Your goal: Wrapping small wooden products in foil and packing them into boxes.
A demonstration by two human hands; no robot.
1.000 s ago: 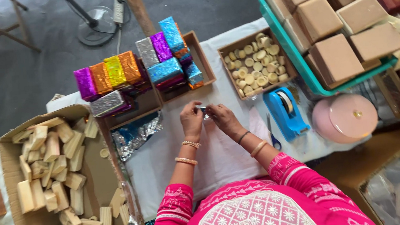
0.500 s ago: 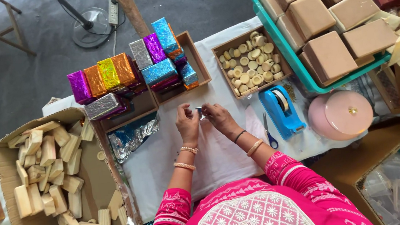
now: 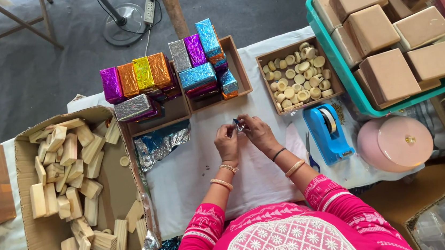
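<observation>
On the white-clothed table point(image 3: 195, 175), both hands' fingers pinch what seems a small blue foil piece point(image 3: 237, 122).

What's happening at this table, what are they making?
A person in a pink top holds a small blue foil-wrapped piece between the left hand and right hand, over a white cloth. Ahead stand shiny foil-wrapped blocks in shallow cardboard trays. A box of small pale rounds and a blue tape dispenser sit to the right, a carton of wooden blocks to the left.
</observation>
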